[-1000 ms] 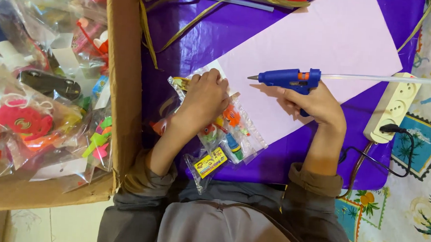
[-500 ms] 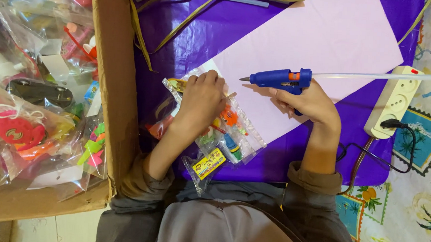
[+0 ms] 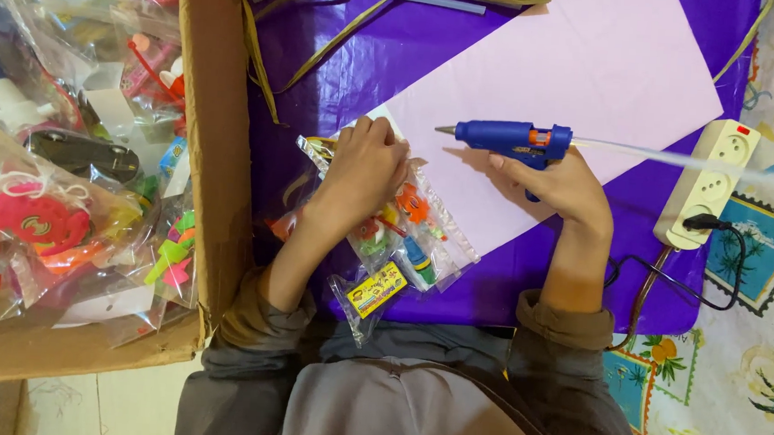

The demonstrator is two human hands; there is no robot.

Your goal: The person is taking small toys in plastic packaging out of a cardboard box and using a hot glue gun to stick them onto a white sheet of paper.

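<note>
Two big things frame your work: the open cardboard box of bagged colourful trinkets on the left, and the shiny purple plastic sheet spread beside it. On that sheet lies a pale pink paper sheet, running far and right. Your right hand grips the blue glue gun over the pink paper, nozzle pointing left. Your left hand presses, fingers curled, on clear plastic packets of small colourful pieces at the paper's near corner. A white power strip sits right.
</note>
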